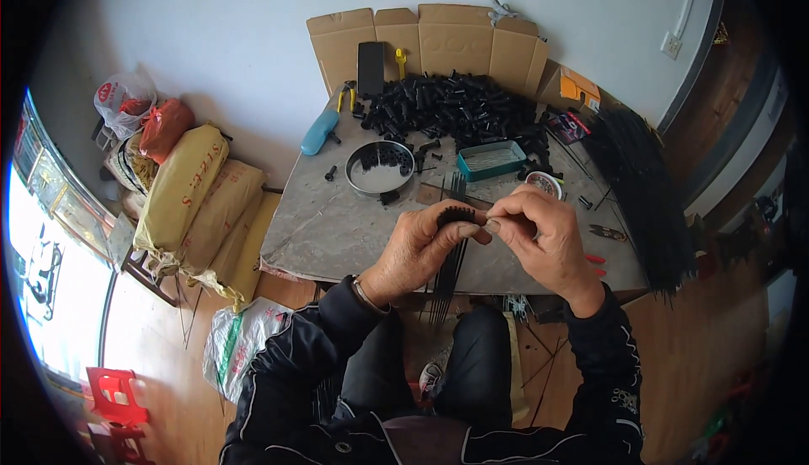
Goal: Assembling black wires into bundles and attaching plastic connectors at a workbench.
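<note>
Above the near part of the grey table (324, 225), my left hand (413, 250) is closed around a small black toothed piece (456, 215). Thumb and forefinger of my right hand (543, 237) pinch together right beside that piece; whatever lies between these fingertips is too small to make out. Beneath my hands runs a bundle of thin black rods (447, 286), sticking out past the table's near edge. Just beyond my left hand stands a round metal bowl (380, 188) with small black parts in it. A small round dish (555, 180) sits beyond my right hand.
A heap of black tubular parts (438, 102) lies before a cardboard screen (455, 35). A teal tray (491, 173) holds thin pieces. Pliers (608, 232) lie at right, near a large bundle of black rods (645, 204). Stuffed sacks (181, 178) stand left of the table.
</note>
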Motion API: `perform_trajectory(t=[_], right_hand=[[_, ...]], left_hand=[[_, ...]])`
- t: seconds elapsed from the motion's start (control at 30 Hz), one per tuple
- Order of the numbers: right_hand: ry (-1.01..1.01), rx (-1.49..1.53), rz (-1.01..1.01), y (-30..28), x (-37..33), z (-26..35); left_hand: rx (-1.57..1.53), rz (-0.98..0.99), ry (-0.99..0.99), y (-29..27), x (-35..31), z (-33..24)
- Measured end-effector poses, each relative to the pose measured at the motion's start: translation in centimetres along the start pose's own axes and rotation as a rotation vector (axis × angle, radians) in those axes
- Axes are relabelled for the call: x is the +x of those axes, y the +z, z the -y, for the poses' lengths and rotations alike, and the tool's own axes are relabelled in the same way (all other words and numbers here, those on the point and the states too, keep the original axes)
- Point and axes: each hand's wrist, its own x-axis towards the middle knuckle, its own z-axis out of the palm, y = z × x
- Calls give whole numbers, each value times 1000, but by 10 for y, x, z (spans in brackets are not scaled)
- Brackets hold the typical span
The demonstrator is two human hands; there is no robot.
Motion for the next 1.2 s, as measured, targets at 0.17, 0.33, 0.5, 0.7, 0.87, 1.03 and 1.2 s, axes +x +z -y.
perform_trajectory(t=[0.17,0.33,0.5,0.7,0.87,1.03,1.2], right_hand=[[-25,14,-13,0,-1,-1],[-39,-12,-8,1,-1,-3],[-56,-17,-5,-2,0,3],[-66,-60,-21,-7,-2,6],[-26,-67,-6,-6,-2,6],[-99,-154,-14,-10,0,9],[-307,-468,7,-20,7,22]], left_hand=[[-15,0,-1,3,1,-2],[-12,6,6,4,1,-1],[29,6,-19,4,1,-1],[-21,7,18,8,3,-2],[-13,17,15,9,3,-1],[4,47,-7,11,2,0],[-21,109,27,11,5,-2]])
